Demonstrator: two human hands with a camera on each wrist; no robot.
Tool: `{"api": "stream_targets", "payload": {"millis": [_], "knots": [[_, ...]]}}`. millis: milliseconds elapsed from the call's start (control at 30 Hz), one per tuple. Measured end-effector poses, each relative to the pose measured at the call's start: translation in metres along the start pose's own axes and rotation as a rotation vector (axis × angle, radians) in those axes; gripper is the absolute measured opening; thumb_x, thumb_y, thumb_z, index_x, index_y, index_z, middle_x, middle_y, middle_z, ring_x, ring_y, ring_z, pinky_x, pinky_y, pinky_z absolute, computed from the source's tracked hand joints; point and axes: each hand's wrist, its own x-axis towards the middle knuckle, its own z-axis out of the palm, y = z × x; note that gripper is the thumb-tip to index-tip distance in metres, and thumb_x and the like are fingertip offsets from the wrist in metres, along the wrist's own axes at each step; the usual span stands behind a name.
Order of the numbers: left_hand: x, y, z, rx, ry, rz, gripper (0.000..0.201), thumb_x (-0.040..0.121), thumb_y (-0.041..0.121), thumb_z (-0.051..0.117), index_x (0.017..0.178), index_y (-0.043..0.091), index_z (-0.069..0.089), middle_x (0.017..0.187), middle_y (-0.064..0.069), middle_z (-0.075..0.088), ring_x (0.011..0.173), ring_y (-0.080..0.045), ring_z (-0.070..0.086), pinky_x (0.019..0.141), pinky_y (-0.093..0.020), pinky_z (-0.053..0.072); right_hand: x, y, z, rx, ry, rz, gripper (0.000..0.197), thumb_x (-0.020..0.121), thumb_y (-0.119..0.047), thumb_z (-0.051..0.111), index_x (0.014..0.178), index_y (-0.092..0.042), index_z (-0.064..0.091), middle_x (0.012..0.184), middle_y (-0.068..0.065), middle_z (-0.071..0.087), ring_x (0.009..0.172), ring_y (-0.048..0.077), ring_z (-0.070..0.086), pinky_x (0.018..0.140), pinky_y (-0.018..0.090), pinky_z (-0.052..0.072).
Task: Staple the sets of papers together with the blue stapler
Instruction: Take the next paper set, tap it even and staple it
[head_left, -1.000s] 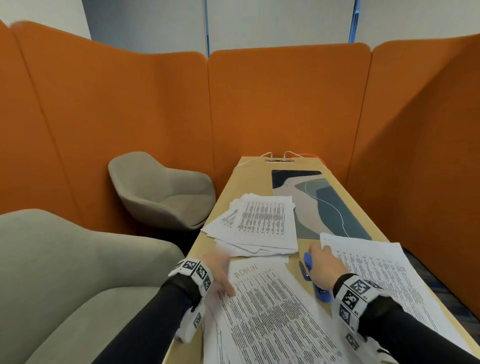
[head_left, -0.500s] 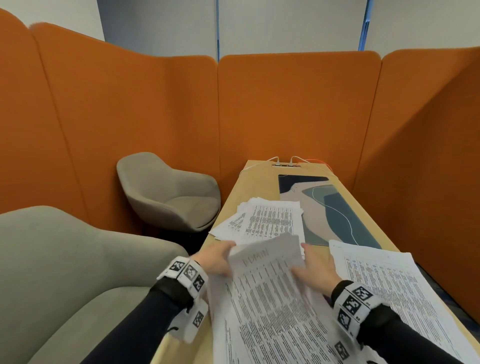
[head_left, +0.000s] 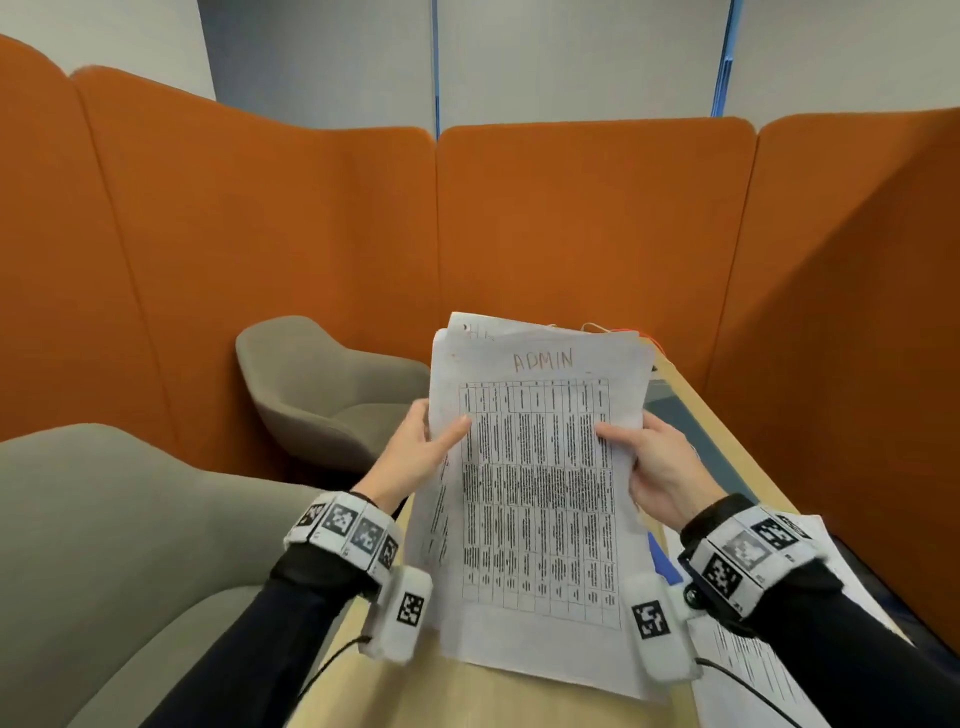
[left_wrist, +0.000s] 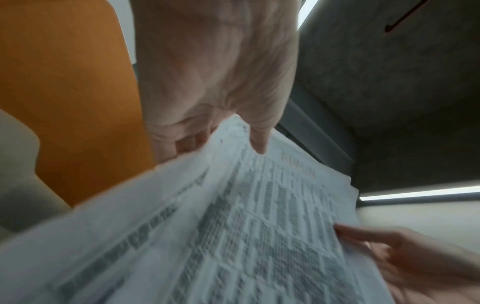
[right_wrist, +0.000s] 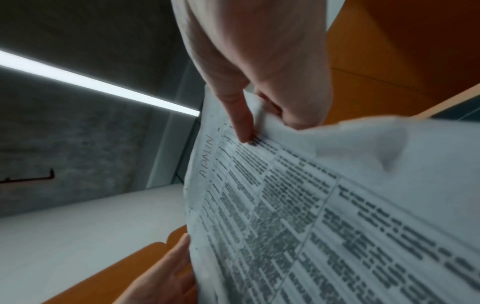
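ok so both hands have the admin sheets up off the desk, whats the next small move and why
Probably tap the white printed ADMIN paper set on the wooden desk to square it. The left hand and right hand pinch its side edges, and the sheets look offset at the top, so stapling now would likely bind them crooked.

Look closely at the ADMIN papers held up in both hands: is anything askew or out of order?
Yes. The sheets in the ADMIN set are not squared: a back sheet's top edge pokes out above the front page, and another sticks out along the lower left side, near the left hand.
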Motion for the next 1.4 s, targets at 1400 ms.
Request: {"api": "stream_targets", "payload": {"millis": [1400], "knots": [[-0.017, 0.009, 0.025, 0.099, 0.433, 0.171, 0.037, 0.103, 0.032, 0.032, 0.139, 0.027, 0.025, 0.131, 0.001, 0.053, 0.112, -0.019, 0.052, 0.091, -0.036, 0.039, -0.005, 0.01, 0.051, -0.24, 0.033, -0.211, 0.032, 0.097, -0.012, 0.047, 0.13, -0.011, 0.049, 0.122, 0.006, 0.065, 0.109, 0.022, 0.064, 0.096, 0.042, 0.051]]}}
